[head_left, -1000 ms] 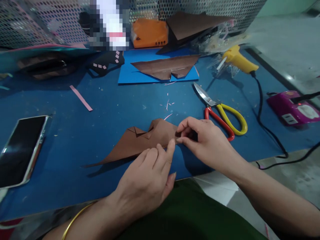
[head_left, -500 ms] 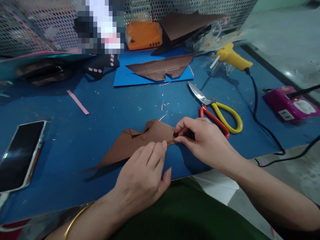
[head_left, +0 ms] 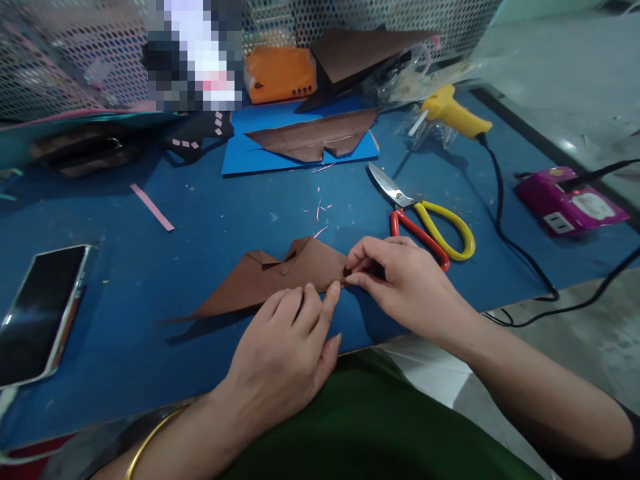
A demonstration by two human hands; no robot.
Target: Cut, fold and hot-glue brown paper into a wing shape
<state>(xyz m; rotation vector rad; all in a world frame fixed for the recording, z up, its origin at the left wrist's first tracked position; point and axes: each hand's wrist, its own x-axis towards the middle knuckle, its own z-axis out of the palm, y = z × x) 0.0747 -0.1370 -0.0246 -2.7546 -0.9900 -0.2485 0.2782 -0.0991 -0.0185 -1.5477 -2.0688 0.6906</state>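
Pinching the brown paper's (head_left: 280,280) right tip in our right hand (head_left: 400,283), we press its near edge with left hand (head_left: 285,353) fingertips.

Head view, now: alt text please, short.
Two bare hands work a folded brown paper piece on a blue table: the right hand pinches its right tip, the left hand presses its near edge. Scissors, a yellow glue gun and a phone lie around.
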